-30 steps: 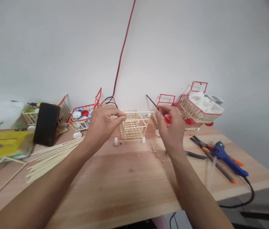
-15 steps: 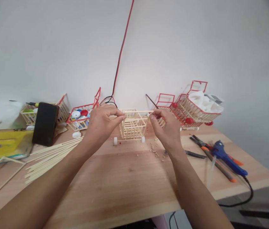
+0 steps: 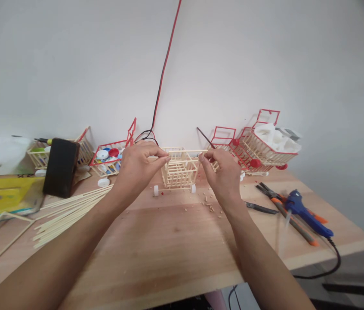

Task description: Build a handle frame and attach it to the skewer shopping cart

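A thin wooden stick (image 3: 185,151) runs level along the top near edge of a small cart made of sticks (image 3: 179,174). My left hand (image 3: 145,163) pinches the stick's left end between thumb and forefinger. At its right end, my right hand (image 3: 222,172) pinches it the same way. The cart stands on the table with white wheels (image 3: 193,188) showing at its base. Whether the stick rests on the cart's frame or just above it, I cannot tell.
Loose sticks (image 3: 72,215) and a black phone (image 3: 61,168) lie left. Finished carts with red trim (image 3: 266,144) line the wall. On the right are pliers (image 3: 267,191) and a blue glue gun (image 3: 309,215). Small stick offcuts (image 3: 209,206) are scattered near the cart.
My right hand has moved slightly left along the stick, closer to the cart's corner. My left hand stays in place, still pinching the stick's left end.
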Demonstrator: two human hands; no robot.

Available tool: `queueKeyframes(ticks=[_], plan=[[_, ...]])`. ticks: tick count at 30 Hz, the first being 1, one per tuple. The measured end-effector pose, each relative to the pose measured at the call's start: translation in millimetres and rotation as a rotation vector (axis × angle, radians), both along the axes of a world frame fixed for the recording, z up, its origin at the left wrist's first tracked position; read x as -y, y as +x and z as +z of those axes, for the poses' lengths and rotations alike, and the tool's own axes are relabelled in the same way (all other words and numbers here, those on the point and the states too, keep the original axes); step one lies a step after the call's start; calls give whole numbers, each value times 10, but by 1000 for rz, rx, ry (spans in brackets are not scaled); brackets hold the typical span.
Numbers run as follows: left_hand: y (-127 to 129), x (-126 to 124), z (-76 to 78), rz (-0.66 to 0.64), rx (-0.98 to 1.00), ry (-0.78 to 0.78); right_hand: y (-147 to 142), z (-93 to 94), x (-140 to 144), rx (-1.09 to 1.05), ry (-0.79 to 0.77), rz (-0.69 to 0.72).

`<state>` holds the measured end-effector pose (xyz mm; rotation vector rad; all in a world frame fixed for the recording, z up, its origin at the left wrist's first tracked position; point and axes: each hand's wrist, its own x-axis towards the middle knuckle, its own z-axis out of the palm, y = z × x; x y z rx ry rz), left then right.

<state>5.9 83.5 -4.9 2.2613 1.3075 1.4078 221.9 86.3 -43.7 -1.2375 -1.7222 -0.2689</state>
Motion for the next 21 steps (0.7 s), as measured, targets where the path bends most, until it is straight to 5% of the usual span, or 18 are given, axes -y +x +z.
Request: queueKeyframes(ticks=[21], plan=[[-31, -30, -3, -4, -3, -33, 1, 20, 16, 49, 26, -42]])
